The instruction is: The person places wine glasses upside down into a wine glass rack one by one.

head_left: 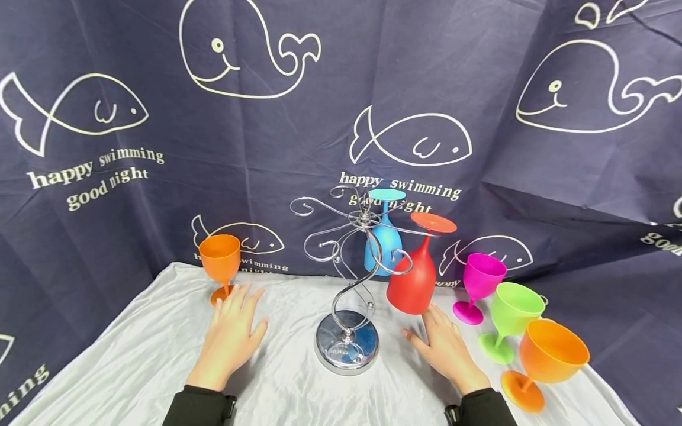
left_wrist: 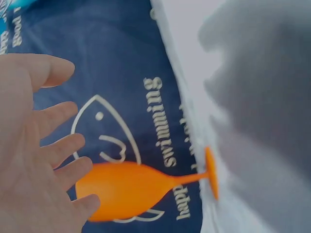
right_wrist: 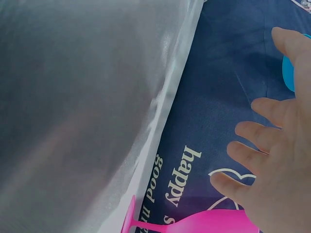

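Note:
My left hand (head_left: 230, 337) is spread over the left of the table, its fingertips close to the foot of an upright orange goblet (head_left: 221, 260). That same goblet (left_wrist: 126, 190) lies beyond the fingers in the left wrist view. My right hand (head_left: 446, 345) holds nothing, fingers extended just below the rim of a red goblet (head_left: 414, 283). The red goblet hangs upside down from a chrome spiral rack (head_left: 347, 349) in the middle. A blue goblet (head_left: 385, 244) also hangs inverted there, behind the red one. In the right wrist view, a magenta goblet (right_wrist: 214, 222) shows below the fingers.
On the right stand the magenta goblet (head_left: 482, 278), a lime-green goblet (head_left: 514, 310) and another orange goblet (head_left: 551, 353), all upright in a row. A white cloth (head_left: 288, 378) covers the table. Behind it hangs a dark blue curtain (head_left: 319, 136) with fish and whale prints.

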Demonstrator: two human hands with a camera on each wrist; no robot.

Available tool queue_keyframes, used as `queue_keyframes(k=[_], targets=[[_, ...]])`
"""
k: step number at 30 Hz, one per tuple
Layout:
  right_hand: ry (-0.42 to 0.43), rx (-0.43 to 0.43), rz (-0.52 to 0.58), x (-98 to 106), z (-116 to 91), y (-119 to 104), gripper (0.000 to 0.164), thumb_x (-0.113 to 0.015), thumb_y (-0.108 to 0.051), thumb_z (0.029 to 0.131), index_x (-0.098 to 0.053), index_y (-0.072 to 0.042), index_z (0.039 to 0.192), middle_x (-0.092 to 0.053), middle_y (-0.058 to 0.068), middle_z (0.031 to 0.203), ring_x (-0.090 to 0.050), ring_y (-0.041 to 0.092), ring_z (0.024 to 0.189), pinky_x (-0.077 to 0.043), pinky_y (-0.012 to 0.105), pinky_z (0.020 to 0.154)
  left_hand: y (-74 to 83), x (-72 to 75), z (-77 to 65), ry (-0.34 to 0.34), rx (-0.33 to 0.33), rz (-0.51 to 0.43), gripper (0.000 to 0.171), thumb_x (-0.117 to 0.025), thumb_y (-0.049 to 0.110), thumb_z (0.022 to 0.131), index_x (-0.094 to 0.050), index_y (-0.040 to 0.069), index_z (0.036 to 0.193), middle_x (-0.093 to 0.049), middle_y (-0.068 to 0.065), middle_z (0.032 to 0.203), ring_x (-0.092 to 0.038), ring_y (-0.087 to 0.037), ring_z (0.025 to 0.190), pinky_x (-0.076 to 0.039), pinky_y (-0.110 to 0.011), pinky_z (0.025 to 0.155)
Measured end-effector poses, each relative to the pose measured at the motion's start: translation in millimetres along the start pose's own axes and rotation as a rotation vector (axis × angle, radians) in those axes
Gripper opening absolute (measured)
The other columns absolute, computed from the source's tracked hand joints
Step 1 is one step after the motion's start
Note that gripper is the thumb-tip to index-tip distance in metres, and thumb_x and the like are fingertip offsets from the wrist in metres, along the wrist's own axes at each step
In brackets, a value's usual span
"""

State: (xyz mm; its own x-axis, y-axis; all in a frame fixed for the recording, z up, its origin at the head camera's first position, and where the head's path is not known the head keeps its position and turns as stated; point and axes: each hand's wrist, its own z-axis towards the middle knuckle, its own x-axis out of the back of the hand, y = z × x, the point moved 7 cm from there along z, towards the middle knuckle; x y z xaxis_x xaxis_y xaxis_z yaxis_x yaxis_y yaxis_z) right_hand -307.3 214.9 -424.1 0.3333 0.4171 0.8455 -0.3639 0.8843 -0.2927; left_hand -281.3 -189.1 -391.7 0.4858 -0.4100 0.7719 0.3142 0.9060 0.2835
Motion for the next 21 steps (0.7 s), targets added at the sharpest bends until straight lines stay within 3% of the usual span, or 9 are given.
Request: queue_keyframes(k=[7,15,21], targets=[[0.004,0.004,0.002,0,-1,2,0.077,-0.069,-0.046,0.094,-0.044,-0.001,0.151,-0.050,0.022,0.153,-0.046,0.043,0.142,-0.040,0.069,0.107,-3.8,18.2,3.3,0.075,-0.004,0.010,0.053,-0.071,0.019,0.089,-0.057,0.003,0.138,-0.049,-0.026,0.148,-0.042,-0.049,0.140,-0.025,-0.075,0.113],[0.023,0.013,0.000,0,0,2,0.062,-0.071,-0.043,0.093,-0.057,-0.005,0.139,-0.062,0.013,0.137,-0.055,0.034,0.132,-0.046,0.064,0.098,-7.9,21.7,2.5,0.083,0.009,0.010,0.055,-0.069,0.020,0.091,-0.054,0.003,0.141,-0.045,-0.025,0.153,-0.039,-0.050,0.141,-0.024,-0.075,0.113],[-0.006,0.007,0.009,-2,0,3,0.064,-0.071,-0.043,0.093,-0.055,-0.005,0.141,-0.062,0.014,0.136,-0.056,0.034,0.130,-0.046,0.063,0.099,-11.3,30.2,0.8,0.120,0.013,0.001,0.055,-0.070,0.019,0.089,-0.054,0.004,0.140,-0.045,-0.025,0.152,-0.040,-0.051,0.140,-0.026,-0.075,0.111]])
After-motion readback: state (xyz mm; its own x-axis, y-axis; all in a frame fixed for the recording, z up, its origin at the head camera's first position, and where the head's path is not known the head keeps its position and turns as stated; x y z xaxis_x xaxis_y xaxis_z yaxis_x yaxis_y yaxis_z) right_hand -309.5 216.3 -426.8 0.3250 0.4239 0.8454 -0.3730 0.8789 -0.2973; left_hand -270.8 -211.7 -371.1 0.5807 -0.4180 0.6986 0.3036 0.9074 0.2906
